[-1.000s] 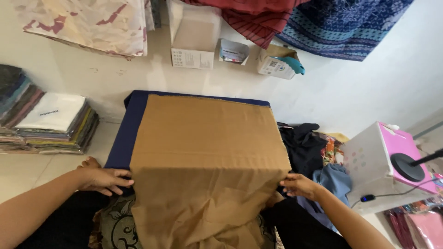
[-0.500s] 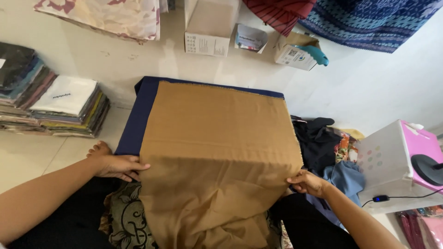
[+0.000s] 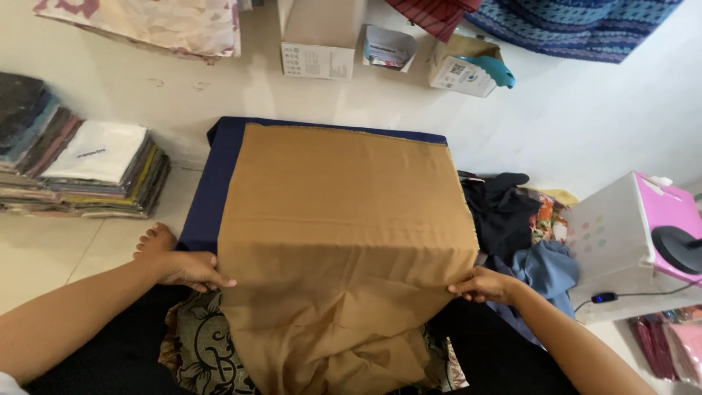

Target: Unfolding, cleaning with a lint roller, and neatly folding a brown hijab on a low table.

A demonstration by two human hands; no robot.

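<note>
While the brown cloth [image 3: 344, 234] lies spread over a navy board [image 3: 212, 190], the left hand [image 3: 191, 269] pinches its near left edge and the right hand [image 3: 486, 285] pinches its near right edge; folded fabric stack [image 3: 95, 172] sits far left.

Plain tan cloth [image 3: 344, 219] lies over a navy blue pad [image 3: 212, 183].

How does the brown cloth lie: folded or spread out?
Mostly spread: the brown cloth lies flat over the navy pad, its near end bunched in the lap, left hand and right hand at its edges.
</note>
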